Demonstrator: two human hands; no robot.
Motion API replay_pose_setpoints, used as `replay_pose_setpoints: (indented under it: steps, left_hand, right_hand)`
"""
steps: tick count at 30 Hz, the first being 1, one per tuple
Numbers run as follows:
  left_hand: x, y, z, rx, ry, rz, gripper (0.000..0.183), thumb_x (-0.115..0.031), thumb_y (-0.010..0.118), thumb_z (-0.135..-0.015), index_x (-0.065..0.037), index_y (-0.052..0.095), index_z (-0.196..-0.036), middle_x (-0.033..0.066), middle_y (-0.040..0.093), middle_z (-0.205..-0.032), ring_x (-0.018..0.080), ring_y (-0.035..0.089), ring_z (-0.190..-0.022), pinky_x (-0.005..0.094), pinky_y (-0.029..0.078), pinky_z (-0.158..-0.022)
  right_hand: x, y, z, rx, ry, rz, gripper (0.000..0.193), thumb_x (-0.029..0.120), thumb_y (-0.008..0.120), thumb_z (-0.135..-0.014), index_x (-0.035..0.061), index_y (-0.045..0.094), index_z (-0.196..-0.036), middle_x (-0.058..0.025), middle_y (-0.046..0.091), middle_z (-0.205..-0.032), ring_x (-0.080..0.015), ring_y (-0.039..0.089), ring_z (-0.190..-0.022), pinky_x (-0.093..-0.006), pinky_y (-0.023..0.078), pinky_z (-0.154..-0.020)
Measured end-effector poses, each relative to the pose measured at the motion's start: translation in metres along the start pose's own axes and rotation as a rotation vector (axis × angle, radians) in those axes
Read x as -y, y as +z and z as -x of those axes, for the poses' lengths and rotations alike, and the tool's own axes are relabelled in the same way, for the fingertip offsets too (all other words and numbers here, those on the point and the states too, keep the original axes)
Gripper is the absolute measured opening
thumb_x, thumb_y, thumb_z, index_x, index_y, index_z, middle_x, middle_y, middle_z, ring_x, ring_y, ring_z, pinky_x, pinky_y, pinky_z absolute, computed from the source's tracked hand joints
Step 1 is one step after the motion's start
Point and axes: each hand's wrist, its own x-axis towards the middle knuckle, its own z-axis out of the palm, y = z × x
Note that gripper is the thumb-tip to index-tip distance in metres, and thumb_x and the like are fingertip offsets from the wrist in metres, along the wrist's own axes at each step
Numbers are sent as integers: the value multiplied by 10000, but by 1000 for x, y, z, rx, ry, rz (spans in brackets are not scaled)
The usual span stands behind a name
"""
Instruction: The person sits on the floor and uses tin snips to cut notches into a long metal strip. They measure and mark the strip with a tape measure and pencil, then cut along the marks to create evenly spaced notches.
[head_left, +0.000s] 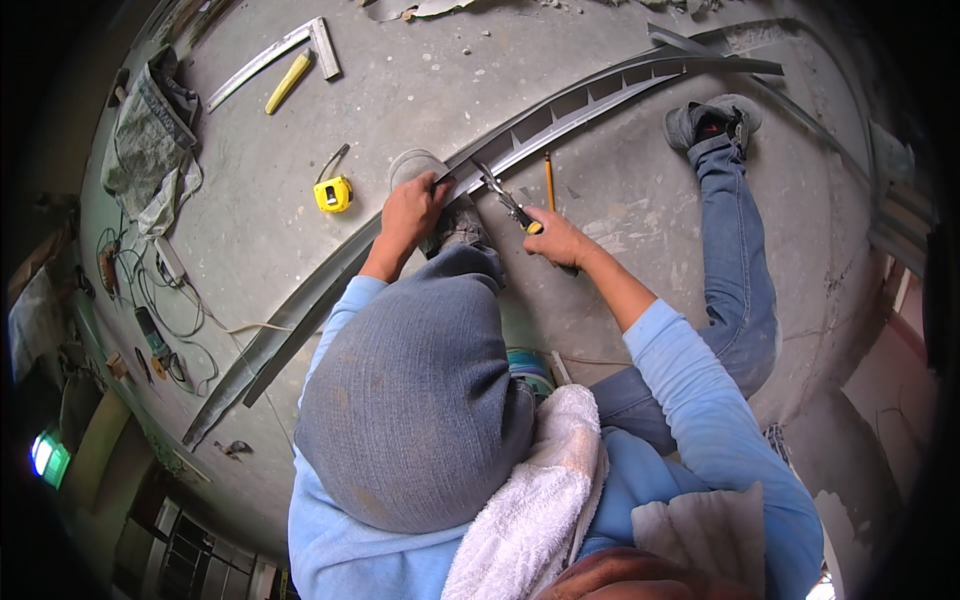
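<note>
A long grey metal channel (560, 116) runs diagonally over the floor, its far part curved, with several flaps along its edge. My left hand (408, 216) is closed on the channel beside my shoe. In my closed right hand (560, 240) are metal-cutting snips (508, 204) with yellow and black handles. Their jaws meet the channel's near edge just right of my left hand; whether the blades are apart is too small to tell. An orange pencil (549, 182) lies on the floor near the snips.
A yellow tape measure (334, 194), a yellow-handled tool (288, 83) and a metal square (326, 48) lie to the left. Further left are a crumpled grey cloth (152, 140), tangled cords and a green power tool (153, 335). More metal strips (800, 115) lie at the far right, beyond my outstretched leg.
</note>
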Motion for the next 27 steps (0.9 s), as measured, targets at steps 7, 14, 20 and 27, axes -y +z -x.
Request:
replay_pose_setpoints:
  steps: [7, 14, 20, 27]
  left_hand:
    - [3, 1, -2, -9, 25, -15, 396, -432, 616, -995, -44, 649, -924, 271, 684, -850, 502, 652, -868, 570, 501, -733]
    - [3, 4, -1, -17, 23, 5, 383, -397, 621, -999, -24, 635, -914, 280, 653, -822, 497, 638, -866, 552, 477, -726]
    - [4, 2, -2, -11, 19, 42, 401, -412, 626, -996, -20, 641, -912, 281, 655, -825, 499, 639, -871, 546, 476, -726]
    - [4, 6, -1, 13, 28, 71, 337, -365, 650, -987, -31, 665, -944, 288, 648, -819, 513, 629, -856, 535, 487, -722]
  right_hand:
    - [-2, 1, -3, -12, 27, 0, 608, 226, 709, -746, 11, 610, -1306, -243, 689, -1004, -353, 659, -901, -402, 531, -834]
    - [-8, 10, -2, -91, -73, 130, 506, 250, 656, -785, -21, 585, -1207, -291, 649, -1105, -466, 606, -1059, -455, 496, -936]
    - [-5, 9, -1, -102, -77, 182, 482, 245, 649, -780, -6, 569, -1184, -292, 653, -1096, -469, 610, -1059, -471, 497, -927]
    - [-15, 9, -1, 0, 35, 66, 523, 235, 675, -751, 21, 559, -1214, -274, 672, -1057, -412, 657, -1025, -461, 522, -888]
